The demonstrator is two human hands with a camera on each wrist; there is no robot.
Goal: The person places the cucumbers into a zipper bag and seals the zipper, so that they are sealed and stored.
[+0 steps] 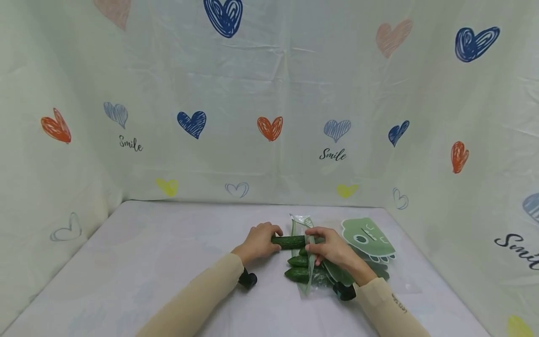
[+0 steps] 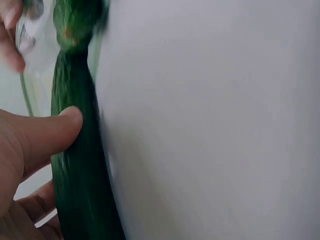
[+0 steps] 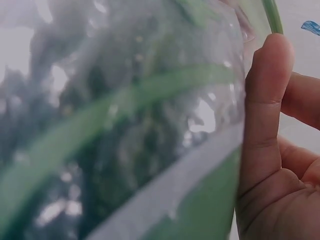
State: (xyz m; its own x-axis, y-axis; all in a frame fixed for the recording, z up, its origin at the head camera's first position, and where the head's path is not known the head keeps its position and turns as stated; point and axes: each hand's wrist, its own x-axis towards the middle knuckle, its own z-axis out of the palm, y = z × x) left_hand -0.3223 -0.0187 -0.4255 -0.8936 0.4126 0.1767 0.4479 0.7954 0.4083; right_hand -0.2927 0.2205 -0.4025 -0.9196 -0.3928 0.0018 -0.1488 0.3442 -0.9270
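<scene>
My left hand (image 1: pixel 262 242) grips a dark green cucumber (image 1: pixel 289 242) at its left end, with the thumb across it and fingers behind, as the left wrist view shows. The far end of this cucumber (image 2: pixel 82 185) lies inside the mouth of a clear zip bag (image 1: pixel 315 271). My right hand (image 1: pixel 334 244) pinches the bag's edge near the green strip; in the right wrist view the thumb (image 3: pixel 265 95) lies against the plastic (image 3: pixel 165 120). Several more cucumbers (image 1: pixel 297 274) lie in the bag, some with tips sticking out of the opening.
A green cartoon face (image 1: pixel 368 238) is printed on the bag. The bag rests on a white-covered table (image 1: pixel 168 281). A white cloth (image 1: pixel 236 159) with printed hearts hangs behind and at both sides. Each wrist carries a small black camera (image 1: pixel 248 280).
</scene>
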